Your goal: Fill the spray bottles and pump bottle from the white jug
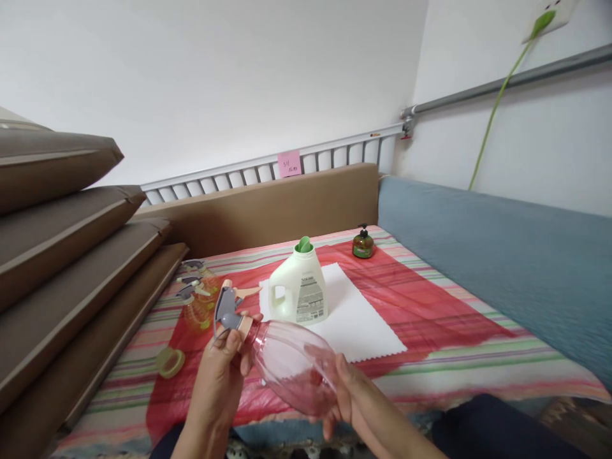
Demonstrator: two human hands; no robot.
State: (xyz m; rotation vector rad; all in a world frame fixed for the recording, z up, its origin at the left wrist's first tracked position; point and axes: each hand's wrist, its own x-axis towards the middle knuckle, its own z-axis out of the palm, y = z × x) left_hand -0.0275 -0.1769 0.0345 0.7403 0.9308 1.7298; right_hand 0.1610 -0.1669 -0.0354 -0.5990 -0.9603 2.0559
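Observation:
A clear pink spray bottle (291,363) with a grey and peach trigger head lies tilted between my two hands, above the near part of the table. My left hand (229,357) is closed around its neck and collar, just below the trigger. The bottle's rounded base rests in the grip of my right hand (344,389); some fingers show through the plastic. No liquid is visible inside it. Just beyond stands a pale detergent jug (306,287), uncapped, with a green spout showing in its mouth.
The jug stands on a white scalloped-edge sheet (363,325) over a red translucent cover (430,306). A pale green cap (169,362) and several spray bottles (197,309) are at left. A dark pump bottle (363,243) stands at the back. Stacked cushions (71,255) border the left side.

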